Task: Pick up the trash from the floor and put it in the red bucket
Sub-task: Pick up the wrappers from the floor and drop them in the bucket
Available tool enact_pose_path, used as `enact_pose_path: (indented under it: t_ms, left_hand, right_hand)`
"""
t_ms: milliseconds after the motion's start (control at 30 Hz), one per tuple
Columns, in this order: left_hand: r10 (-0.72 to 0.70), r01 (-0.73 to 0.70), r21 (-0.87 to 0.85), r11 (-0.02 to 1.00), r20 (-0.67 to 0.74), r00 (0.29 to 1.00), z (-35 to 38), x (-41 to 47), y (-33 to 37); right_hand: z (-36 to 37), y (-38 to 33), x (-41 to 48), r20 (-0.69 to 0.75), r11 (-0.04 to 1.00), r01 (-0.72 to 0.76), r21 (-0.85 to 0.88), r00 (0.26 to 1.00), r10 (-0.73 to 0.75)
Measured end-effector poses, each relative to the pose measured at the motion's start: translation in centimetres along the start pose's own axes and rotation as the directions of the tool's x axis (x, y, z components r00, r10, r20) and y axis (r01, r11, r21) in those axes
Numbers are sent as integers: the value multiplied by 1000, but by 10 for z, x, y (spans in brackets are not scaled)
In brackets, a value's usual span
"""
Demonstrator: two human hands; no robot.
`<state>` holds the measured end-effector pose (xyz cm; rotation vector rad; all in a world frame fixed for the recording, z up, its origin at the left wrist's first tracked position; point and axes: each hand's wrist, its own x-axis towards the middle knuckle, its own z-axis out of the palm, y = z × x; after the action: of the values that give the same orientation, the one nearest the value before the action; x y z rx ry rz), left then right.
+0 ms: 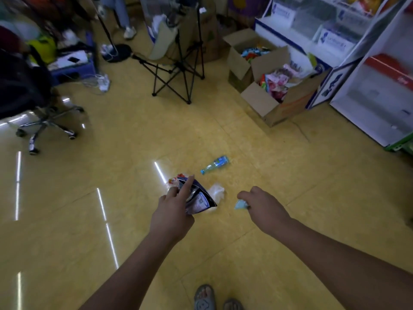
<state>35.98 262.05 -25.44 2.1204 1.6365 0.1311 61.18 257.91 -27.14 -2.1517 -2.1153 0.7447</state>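
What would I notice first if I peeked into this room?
Two hands in the middle: the left hand holds a dark blue wrapper and the right hand pinches a light blue scrap. Just beyond them a blue bottle lies on its side on the yellow floor, and open cardboard boxes of colourful packets sit at the right.
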Motion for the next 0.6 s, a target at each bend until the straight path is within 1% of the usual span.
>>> enact_pose_path:
  t_ms: [133, 300, 433, 600]
  left_hand:
    - [-48, 48, 0, 999, -34, 998, -45, -38, 2]
    - [-145, 147, 18, 989, -92, 985, -92, -92, -8]
    - [-238, 243, 4, 970, -179, 954, -117, -132, -19]
    - [-332, 335, -34, 942, -249, 910, -130, -183, -43]
  right_hand:
    - [-26, -31, -12, 7, 995, 102, -17, 995, -102]
    - [-48, -73, -22, 9, 976, 216, -16, 976, -216]
    - [-53, -112, -23, 38, 937, 349, 7, 936, -349]
    - [-53, -170, -22, 106, 874, 486, -27, 871, -480]
